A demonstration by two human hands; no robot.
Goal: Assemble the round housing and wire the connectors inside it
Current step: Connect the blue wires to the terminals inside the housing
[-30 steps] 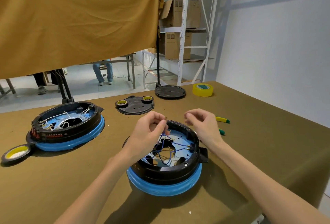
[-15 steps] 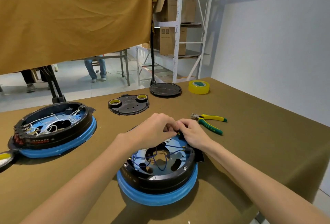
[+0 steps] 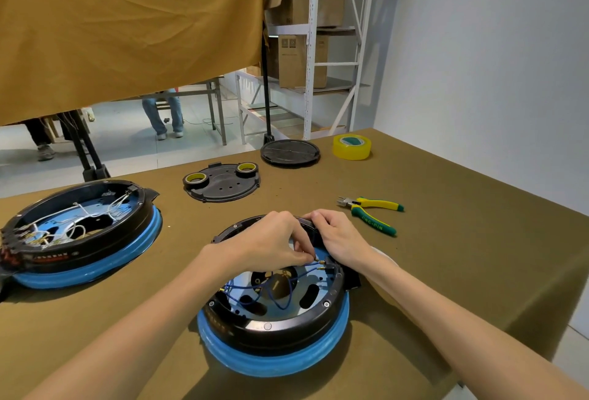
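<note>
A round black housing (image 3: pixel 274 326) on a blue ring stands on the table right in front of me, open at the top, with thin blue wires (image 3: pixel 271 288) looping across its shiny inner plate. My left hand (image 3: pixel 271 243) hovers over the housing's far side and pinches a blue wire end with a small brass connector (image 3: pixel 320 261). My right hand (image 3: pixel 338 235) rests curled on the far right rim, gripping the black rim by the connector block. The far rim is hidden under both hands.
A second black housing (image 3: pixel 79 234) with white wires sits at the left. Behind lie a black cover plate (image 3: pixel 223 184) carrying two tape rolls, a round black lid (image 3: pixel 290 152), a yellow tape roll (image 3: pixel 351 147) and green-yellow pliers (image 3: pixel 371 213). The table's edge runs along the right.
Both hands came down from above the housing onto its far right rim. The left hand now pinches a wire end at the connector block, and the right hand has settled on the rim.
</note>
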